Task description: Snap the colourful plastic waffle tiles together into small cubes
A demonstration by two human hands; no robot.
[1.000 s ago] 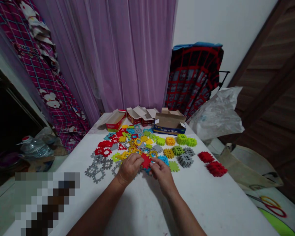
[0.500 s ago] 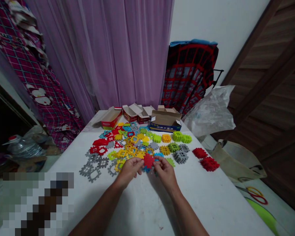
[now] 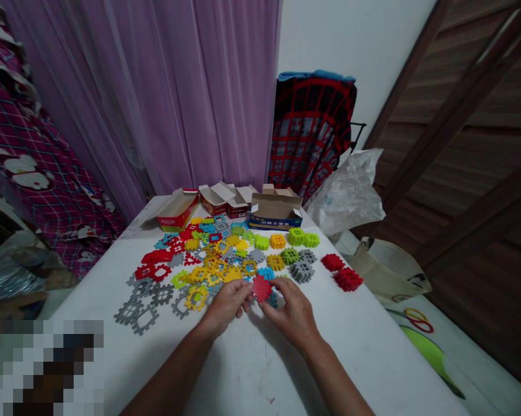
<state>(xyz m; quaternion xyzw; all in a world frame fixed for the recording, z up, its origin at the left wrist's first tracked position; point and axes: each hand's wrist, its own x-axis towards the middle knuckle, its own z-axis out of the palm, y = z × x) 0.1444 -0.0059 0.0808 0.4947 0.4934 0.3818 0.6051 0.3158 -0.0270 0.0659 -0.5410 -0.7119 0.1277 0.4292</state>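
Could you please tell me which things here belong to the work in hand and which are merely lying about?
In hand: red tile, pinched between left hand and right hand; loose coloured tiles.
Lying about: open boxes, plastic bag, red stacks.

Two bare forearms, no sleeves, left hand (image 3: 226, 304), right hand (image 3: 291, 312)

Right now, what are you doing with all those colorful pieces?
A person sits at a white table and holds one red piece between both hands, the left hand and the right hand, just above the table. Beyond the hands lies a spread of flat plastic pieces in grey, yellow, green, blue and red. Two red stacks sit off to the right, and open cardboard boxes line the far edge.
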